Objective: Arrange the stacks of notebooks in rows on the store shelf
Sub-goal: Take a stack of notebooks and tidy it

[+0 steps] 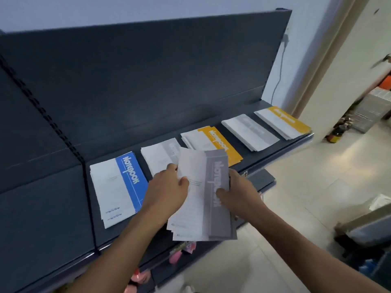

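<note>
I hold a stack of grey-and-white notebooks [203,195] in the air above the front edge of the dark shelf [211,121]. My left hand [167,189] grips the stack's left edge and my right hand [239,193] grips its right edge. On the shelf lies a row of stacks: a blue one [118,187] at the left, a grey one [158,157] partly hidden behind the held stack, an orange one [211,140], another grey one [249,132], and an orange one [283,121] at the far right.
The shelf's dark back panel [137,77] rises behind the row. Pink packets [177,254] hang on a lower shelf below my arms. To the right are a tiled floor [296,187], a doorway and boxes [364,229].
</note>
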The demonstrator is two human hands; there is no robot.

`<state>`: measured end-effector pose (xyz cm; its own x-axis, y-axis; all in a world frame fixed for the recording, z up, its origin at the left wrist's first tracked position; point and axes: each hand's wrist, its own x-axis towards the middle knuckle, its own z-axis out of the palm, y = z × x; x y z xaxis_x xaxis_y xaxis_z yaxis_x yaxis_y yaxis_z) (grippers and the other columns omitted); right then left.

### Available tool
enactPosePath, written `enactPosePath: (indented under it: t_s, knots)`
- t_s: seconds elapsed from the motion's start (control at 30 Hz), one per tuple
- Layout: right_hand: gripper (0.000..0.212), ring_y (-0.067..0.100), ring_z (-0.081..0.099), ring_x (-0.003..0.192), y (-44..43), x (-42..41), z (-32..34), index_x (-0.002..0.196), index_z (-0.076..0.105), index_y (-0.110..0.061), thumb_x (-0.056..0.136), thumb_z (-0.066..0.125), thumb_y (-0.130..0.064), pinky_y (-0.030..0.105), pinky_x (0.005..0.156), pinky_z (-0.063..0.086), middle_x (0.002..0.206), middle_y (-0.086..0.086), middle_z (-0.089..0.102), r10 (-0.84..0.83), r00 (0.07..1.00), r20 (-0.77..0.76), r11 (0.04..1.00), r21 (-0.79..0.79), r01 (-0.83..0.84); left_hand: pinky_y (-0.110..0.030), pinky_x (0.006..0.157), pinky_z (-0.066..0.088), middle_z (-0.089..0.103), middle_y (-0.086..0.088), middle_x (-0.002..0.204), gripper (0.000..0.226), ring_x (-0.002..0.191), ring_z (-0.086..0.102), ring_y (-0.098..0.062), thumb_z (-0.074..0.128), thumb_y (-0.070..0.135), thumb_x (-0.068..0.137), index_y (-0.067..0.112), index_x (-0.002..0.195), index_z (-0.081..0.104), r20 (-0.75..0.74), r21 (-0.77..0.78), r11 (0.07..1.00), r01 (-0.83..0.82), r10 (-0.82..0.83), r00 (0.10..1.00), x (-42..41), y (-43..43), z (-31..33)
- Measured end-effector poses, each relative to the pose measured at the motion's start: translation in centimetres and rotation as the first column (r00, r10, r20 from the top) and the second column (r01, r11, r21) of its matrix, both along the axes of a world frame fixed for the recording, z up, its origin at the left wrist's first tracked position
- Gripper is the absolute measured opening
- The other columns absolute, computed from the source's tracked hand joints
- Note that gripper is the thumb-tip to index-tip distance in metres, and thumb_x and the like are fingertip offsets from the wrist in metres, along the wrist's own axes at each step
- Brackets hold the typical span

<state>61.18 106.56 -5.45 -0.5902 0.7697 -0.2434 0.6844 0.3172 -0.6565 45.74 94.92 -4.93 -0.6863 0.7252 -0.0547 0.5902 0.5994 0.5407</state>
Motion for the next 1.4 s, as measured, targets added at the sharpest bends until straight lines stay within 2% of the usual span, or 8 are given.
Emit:
enactPosePath:
  t_s: [0.33, 0.5, 0.67, 0.8, 1.0, 1.17, 1.3, 1.4]
  knots:
    - [0.040, 0.020, 0.063, 0.084, 5.6, -9.0, -1.1, 0.128, 0.048, -0.023, 0.088, 0.053, -0.024, 0.037, 0.069, 0.054, 0.100, -0.002, 0.065, 0.215, 0.976, 0.023, 0.976, 0.017, -0.215, -0.025, 0.050, 0.034, 0.065, 0.008, 0.085, 0.025, 0.071, 0.053, -0.007, 0.052, 0.035, 0.094, 0.027, 0.118, 0.048, 0.002, 0.017, 0.965, -0.262, 0.262, 0.965, -6.0, 2.7, -0.7]
    - [0.034, 0.021, 0.056, 0.072, 7.2, -13.0, -1.9, 0.120, 0.054, -0.020, 0.086, 0.052, -0.023, 0.030, 0.055, 0.036, 0.085, 0.001, 0.058, 0.314, 0.950, 0.008, 0.948, 0.051, -0.314, -0.024, 0.051, 0.032, 0.059, 0.005, 0.084, 0.024, 0.071, 0.050, -0.006, 0.057, 0.033, 0.092, 0.022, 0.111, 0.049, 0.031, 0.001, 0.928, -0.373, 0.372, 0.928, -8.2, 2.9, -1.9]
    - [0.041, 0.022, 0.057, 0.077, 8.6, -16.0, -2.0, 0.130, 0.052, -0.024, 0.089, 0.054, -0.025, 0.031, 0.059, 0.043, 0.100, 0.001, 0.048, 0.370, 0.926, 0.077, 0.915, 0.142, -0.377, -0.030, 0.069, 0.040, 0.062, -0.002, 0.100, 0.030, 0.089, 0.056, -0.021, 0.063, 0.034, 0.093, 0.017, 0.116, 0.052, 0.048, -0.005, 0.908, -0.419, 0.419, 0.907, -9.4, 3.7, -2.7]
    - [0.049, 0.025, 0.057, 0.087, 9.8, -17.6, -2.7, 0.138, 0.047, -0.022, 0.090, 0.055, -0.026, 0.033, 0.066, 0.045, 0.108, 0.004, 0.049, 0.400, 0.903, 0.158, 0.883, 0.196, -0.426, -0.030, 0.065, 0.043, 0.062, -0.002, 0.091, 0.027, 0.083, 0.059, -0.021, 0.065, 0.032, 0.093, 0.014, 0.109, 0.052, 0.021, -0.020, 0.892, -0.451, 0.451, 0.892, -10.1, 4.7, -3.5]
    - [0.039, 0.021, 0.059, 0.088, 9.9, -19.1, -4.1, 0.125, 0.052, -0.017, 0.088, 0.062, -0.022, 0.027, 0.066, 0.047, 0.107, 0.001, 0.056, 0.434, 0.877, 0.207, 0.867, 0.170, -0.469, -0.025, 0.056, 0.039, 0.059, 0.001, 0.089, 0.024, 0.076, 0.055, -0.017, 0.064, 0.032, 0.094, 0.014, 0.103, 0.051, -0.099, -0.105, 0.870, -0.481, 0.472, 0.876, -10.5, 5.4, -4.2]
    - [0.042, 0.017, 0.052, 0.081, 10.0, -19.9, -4.7, 0.129, 0.047, -0.017, 0.090, 0.062, -0.024, 0.020, 0.053, 0.033, 0.096, -0.005, 0.051, 0.475, 0.843, 0.252, 0.821, 0.219, -0.527, -0.030, 0.060, 0.039, 0.060, -0.004, 0.103, 0.028, 0.081, 0.057, -0.022, 0.061, 0.031, 0.094, 0.010, 0.111, 0.053, -0.220, -0.201, 0.865, -0.460, 0.417, 0.882, -10.4, 5.2, -4.5]
    - [0.037, 0.022, 0.059, 0.085, 9.9, -20.2, -4.6, 0.125, 0.049, -0.016, 0.091, 0.059, -0.028, 0.027, 0.066, 0.045, 0.106, 0.001, 0.061, 0.457, 0.850, 0.263, 0.804, 0.288, -0.521, -0.029, 0.062, 0.040, 0.058, -0.001, 0.098, 0.028, 0.081, 0.056, -0.020, 0.061, 0.035, 0.095, 0.013, 0.110, 0.053, -0.191, -0.176, 0.881, -0.439, 0.408, 0.893, -11.0, 4.6, -4.8]
    - [0.043, 0.025, 0.064, 0.097, 9.8, -20.4, -4.3, 0.130, 0.050, -0.017, 0.092, 0.060, -0.033, 0.030, 0.069, 0.045, 0.115, 0.002, 0.061, 0.440, 0.866, 0.239, 0.789, 0.359, -0.499, -0.028, 0.062, 0.039, 0.059, -0.001, 0.096, 0.028, 0.079, 0.052, -0.017, 0.059, 0.038, 0.096, 0.014, 0.109, 0.053, -0.195, -0.155, 0.894, -0.420, 0.389, 0.900, -11.3, 4.5, -5.1]
